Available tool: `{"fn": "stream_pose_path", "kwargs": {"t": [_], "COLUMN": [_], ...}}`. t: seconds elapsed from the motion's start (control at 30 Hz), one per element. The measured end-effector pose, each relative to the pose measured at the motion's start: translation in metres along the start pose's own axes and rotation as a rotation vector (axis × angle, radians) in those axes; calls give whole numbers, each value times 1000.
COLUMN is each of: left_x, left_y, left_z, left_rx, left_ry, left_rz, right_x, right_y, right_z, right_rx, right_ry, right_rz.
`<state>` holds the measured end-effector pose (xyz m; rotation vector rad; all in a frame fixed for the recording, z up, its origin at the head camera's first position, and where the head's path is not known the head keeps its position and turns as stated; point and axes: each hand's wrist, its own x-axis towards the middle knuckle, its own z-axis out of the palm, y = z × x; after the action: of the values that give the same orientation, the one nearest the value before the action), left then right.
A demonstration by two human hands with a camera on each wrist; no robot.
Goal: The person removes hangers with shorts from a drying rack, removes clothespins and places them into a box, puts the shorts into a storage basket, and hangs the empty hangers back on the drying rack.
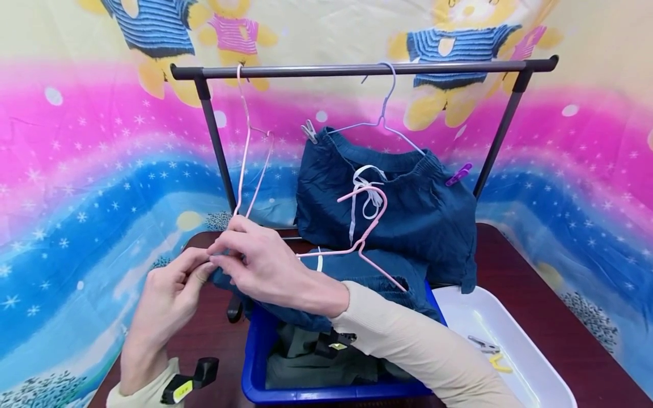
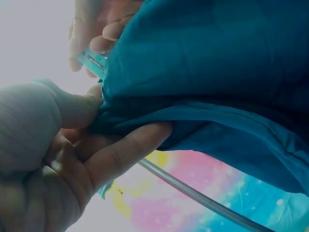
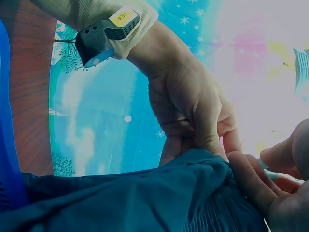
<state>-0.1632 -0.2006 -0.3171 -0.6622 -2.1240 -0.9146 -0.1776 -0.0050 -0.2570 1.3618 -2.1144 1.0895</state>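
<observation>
Dark blue shorts (image 1: 306,306) lie over a blue basket, with a pink hanger (image 1: 363,241) across their waistband. At the left end of the waistband, my left hand (image 1: 168,294) pinches the cloth between thumb and fingers. Close beside it, my right hand (image 1: 275,272) holds a light blue clothespin (image 2: 92,65) at the cloth's edge. How far the clip's jaws reach over the cloth cannot be told. In the head view my fingers cover the clothespin.
A dark rack bar (image 1: 316,71) carries another pink hanger (image 1: 245,153) and a purple hanger (image 1: 382,119) with clipped blue shorts (image 1: 388,221). Dark clothes fill the blue basket (image 1: 306,395). A white tray (image 1: 541,351) holds a grey clothespin (image 1: 483,344) and a yellow one (image 1: 501,364).
</observation>
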Motion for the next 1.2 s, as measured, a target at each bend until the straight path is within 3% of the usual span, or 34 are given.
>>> {"fn": "stream_pose_path", "kwargs": {"t": [0.27, 0.6, 0.8, 1.03, 1.2], "left_x": [0, 1, 2, 1, 1], "left_y": [0, 1, 2, 0, -1], "left_z": [0, -3, -4, -3, -3], "left_rx": [3, 0, 20, 37, 24], "left_ry": [1, -18, -27, -36, -37], "left_rz": [17, -7, -33, -45, -35], "right_x": [-2, -13, -29, -51, -71], "right_y": [0, -9, -11, -4, 1], "right_z": [-3, -22, -34, -49, -64], "right_rx": [-59, -71, -82, -8, 41], "right_ry": [39, 54, -7, -93, -178], "right_rz": [-87, -198, -213, -297, -246]}}
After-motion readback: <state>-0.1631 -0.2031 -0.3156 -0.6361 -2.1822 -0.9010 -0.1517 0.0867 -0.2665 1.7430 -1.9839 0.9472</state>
